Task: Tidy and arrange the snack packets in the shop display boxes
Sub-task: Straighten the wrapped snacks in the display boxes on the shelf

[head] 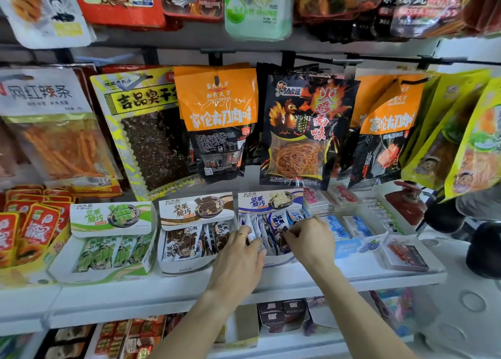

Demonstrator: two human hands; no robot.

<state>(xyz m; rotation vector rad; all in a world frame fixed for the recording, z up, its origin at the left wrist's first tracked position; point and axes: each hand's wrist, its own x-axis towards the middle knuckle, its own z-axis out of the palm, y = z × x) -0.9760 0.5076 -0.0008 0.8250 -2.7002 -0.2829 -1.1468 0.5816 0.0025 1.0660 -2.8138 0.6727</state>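
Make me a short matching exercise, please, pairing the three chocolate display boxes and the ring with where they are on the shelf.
Things:
1. green display box
2. brown display box
3. blue display box
4. gold ring

Places:
A. under both hands, at the right of the three
B. on a finger of the left hand
C. at the left of the three
D. in the middle of the three

Pairs: 1-C, 2-D, 3-A, 4-B

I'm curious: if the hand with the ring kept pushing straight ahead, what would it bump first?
Probably the blue-and-white packets its fingers already touch. The left hand points up into the blue display box; beyond them comes that box's upright lid, though depth is hard to judge.
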